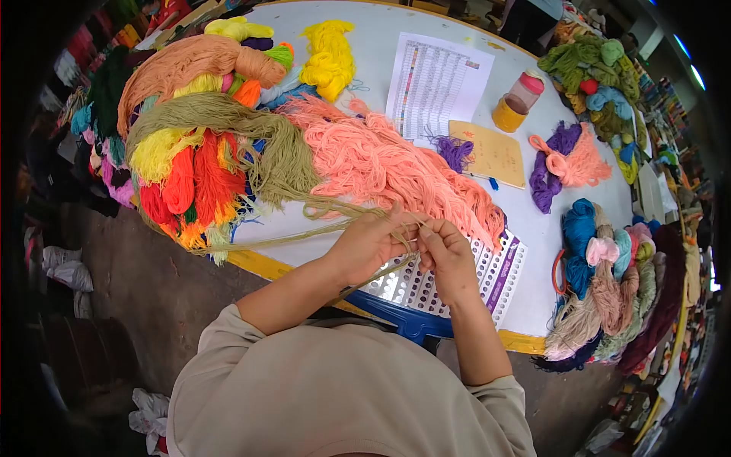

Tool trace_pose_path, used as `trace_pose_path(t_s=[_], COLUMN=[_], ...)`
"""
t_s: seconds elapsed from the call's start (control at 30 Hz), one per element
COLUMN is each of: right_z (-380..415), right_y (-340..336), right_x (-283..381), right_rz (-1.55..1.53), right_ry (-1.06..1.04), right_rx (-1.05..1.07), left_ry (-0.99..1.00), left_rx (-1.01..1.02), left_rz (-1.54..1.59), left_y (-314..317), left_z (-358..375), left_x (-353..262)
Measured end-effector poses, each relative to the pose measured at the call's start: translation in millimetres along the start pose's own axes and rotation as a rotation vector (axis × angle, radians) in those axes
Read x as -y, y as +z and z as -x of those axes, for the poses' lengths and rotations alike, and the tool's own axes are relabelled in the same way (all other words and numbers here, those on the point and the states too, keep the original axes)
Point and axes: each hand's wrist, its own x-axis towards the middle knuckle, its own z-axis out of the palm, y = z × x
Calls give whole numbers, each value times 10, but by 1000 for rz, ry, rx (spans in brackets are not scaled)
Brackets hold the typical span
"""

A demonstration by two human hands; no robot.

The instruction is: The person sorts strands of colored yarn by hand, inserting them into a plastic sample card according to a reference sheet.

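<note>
My left hand (368, 242) is closed around strands of olive-green yarn (327, 212) that run in from the left. Close beside it, my right hand (445, 255) pinches a thin strand of the same yarn, with thumb and forefinger pressed together. The strands trail from a large olive skein (282, 156) lying over the heap at the left. Below the hands lie white cards with rows of round holes, one with a purple stripe (500, 282). A mass of salmon-pink yarn (381, 156) spreads just beyond my hands.
Yellow yarn (329, 61), a printed sheet (438, 80), a tan booklet (491, 152) and a pink-lidded jar (519, 99) lie farther back on the white table (297, 232). Multicoloured skeins (601, 266) sit at the right edge. A blue chair or stool part (415, 324) touches the near edge.
</note>
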Motion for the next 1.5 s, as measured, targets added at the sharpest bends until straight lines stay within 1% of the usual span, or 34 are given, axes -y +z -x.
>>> trace_pose_path(t_s=[0.13, 0.2, 0.3, 0.33, 0.4, 0.53, 0.6, 0.73, 0.83, 0.9, 0.93, 1.0, 1.03, 1.1, 1.13, 1.17, 1.2, 1.23, 1.27, 1.3, 1.33, 1.37, 1.4, 1.43, 1.47, 1.5], right_z=[13, 8, -7, -6, -3, 0, -16, 12, 35, 44, 43, 38, 41, 49, 81, 140, 187, 221, 195, 167, 185, 284, 425, 539, 714, 882], right_y=[28, 42, 2, 11, 58, 51, 27, 69, 66, 51, 32, -26, -64, -104, -94, -84, -79, -247, -487, -746, -971, -1073, -1562, -2123, -2379, -2590], right_x=[16, 6, -57, -58, -42, -42, -92, -31, 0, 14, 10, -8, -5, 40, 85, 152, 196, 213, 180, 169, 271, 435, 447, 393, 470, 564], right_rz=[41, 196, 242, 242, 66, 158, 262, 161, 101, -101, -100, -235, -234, -305, -304, -159, -14, -7, 117, 241, -38, -203, -423, -461, -509, -558], right_ry=[6, -45, -69, -70, -75, -74, -125, -164, -113, -1, -1, 38, 40, 126, 127, 130, 135, 43, -217, -476, -529, -517, -525, -521, -545, -569], right_rx=[-11, 22, 60, 60, -45, -9, 47, 25, -5, -39, -39, -5, -5, 161, 161, 153, 143, 87, -72, -231, -298, -562, -258, -208, -186, -163], left_ry=[2, 2, -2, -2, 0, -4, -11, -10, -26, -33, -26, -18, -43, -68, -53, -38, -40, -107, -174, -166, -158, 78, 319, 379, 456, 532], left_rx=[-1, 3, -23, -2, 18, 25, 21, 20, 52, 75, 63, 51, 87, 123, 65, 6, 6, 136, 265, 280, 292, 20, -345, -199, -210, -333], left_rz=[-13, -12, -41, -22, -2, 6, -6, 42, 61, 70, 85, 101, 86, 73, 3, -67, -63, 56, 175, 359, 544, 359, 176, 223, 211, 225], left_y=[22, 20, -3, -4, -3, -30, -45, -18, -53, -58, -39, -40, -60, -45, 6, 28, -31, -154, -296, -420, -553, -731, -634, -883, -1084, -1228], left_z=[8, 1, -17, -15, -12, -23, -36, -24, -15, -18, -14, -7, 4, 20, 42, 49, 75, 147, 237, 381, 560, 723, 841, 1003, 1193, 1405], left_x=[6, 27, 72, 72, 65, 107, 144, 112, 100, 88, 66, 31, 6, -48, -95, -126, -165, -245, -343, -495, -685, -870, -1102, -1360, -1592, -1811])
